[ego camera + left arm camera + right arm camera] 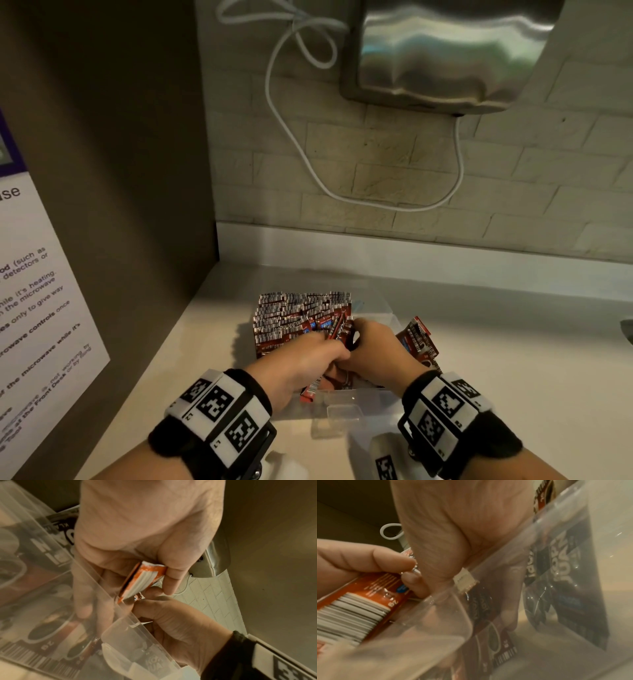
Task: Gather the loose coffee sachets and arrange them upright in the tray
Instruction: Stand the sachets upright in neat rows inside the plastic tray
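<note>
Gripping upright sachets (337,325) in the tray (342,399), both hands meet.

steel wall unit (448,51), white cable (291,137), brick wall (513,171), microwave notice (30,291), pale counter (513,377)

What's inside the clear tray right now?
Red coffee sachets stand packed upright in the tray; both hands grip more sachets, covering the tray's near part.
</note>
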Demonstrator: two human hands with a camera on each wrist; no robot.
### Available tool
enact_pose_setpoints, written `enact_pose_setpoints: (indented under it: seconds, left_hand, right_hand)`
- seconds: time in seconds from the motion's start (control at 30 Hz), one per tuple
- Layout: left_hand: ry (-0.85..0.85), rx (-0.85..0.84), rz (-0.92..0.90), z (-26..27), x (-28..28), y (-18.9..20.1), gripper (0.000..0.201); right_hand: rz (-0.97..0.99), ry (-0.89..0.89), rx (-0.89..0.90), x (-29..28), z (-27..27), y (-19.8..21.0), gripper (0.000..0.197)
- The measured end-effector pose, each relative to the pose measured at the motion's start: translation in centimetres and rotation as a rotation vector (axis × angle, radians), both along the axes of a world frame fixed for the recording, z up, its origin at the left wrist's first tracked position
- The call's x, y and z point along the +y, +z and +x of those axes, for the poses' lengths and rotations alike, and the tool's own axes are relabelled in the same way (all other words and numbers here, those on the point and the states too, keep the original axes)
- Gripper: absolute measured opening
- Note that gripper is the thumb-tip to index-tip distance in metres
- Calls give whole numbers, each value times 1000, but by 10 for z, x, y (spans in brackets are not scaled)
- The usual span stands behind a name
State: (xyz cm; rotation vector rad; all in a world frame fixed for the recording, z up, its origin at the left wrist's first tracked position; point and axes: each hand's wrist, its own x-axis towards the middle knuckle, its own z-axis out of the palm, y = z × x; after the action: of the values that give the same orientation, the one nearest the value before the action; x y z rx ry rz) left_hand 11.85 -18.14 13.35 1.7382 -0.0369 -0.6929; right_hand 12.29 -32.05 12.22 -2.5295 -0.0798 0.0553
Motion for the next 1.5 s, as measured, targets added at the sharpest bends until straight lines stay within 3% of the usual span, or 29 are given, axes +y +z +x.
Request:
enact_pose_setpoints:
  seconds: [0.4,0.6,0.67,0.83,1.0,1.07,1.2,1.5]
  left_hand:
    - [17,12,7,-2,2,-1,7]
    - [18,29,-10,-2,2,1,8]
    - [15,30,-12,-3,1,1,8]
    - [8,18,4,-3,1,2,8]
    - [-19,-15,-19,-3,1,1,10]
    - [-21,-21,-22,-4,1,1,11]
    - [-26,-10,-45,-5,2,2,12]
    - [-145,-68,127,1,1,0,18]
  right_hand:
    - [160,-226,-85,-5,5,-17,37]
    - [112,-241,-64,-6,6,-17,14]
    - [200,-233,-61,-6,4,-17,12]
    - [378,-149,-65,-10,-1,-16,29]
    - [485,-107,-98,-11,0,-16,19]
    - [507,-52,-98,-9,-2,-12,24]
    - [412,-10,-99,-8,1,-19,31]
    - [181,-233,-117,-8,9,-18,38]
